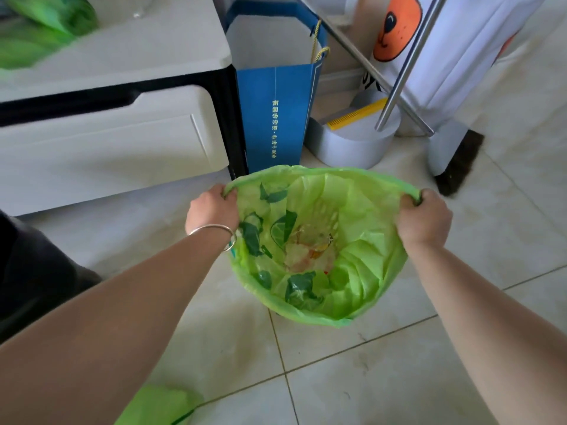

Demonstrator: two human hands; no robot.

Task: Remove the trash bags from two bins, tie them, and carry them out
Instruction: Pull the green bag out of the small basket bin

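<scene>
Left hand [211,210] is seen clenched on the rim of the green trash bag [362,271], which is held open over the tiled floor [368,378]; right hand [425,217] is fisted on the opposite rim. Thin, soft, slippery film and few scraps [310,243] suggest lightness; gathered rim corners are judged best gripped.

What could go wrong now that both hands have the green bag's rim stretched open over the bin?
1. The left hand and right hand pinch only thin film on the green bag; a hard pull may tear the rim.
2. The bag mouth is wide open, so the leaves and scraps inside could spill onto the tiled floor if it tips while lifted.
3. The blue paper bag and broom stand close behind and might get knocked.
</scene>
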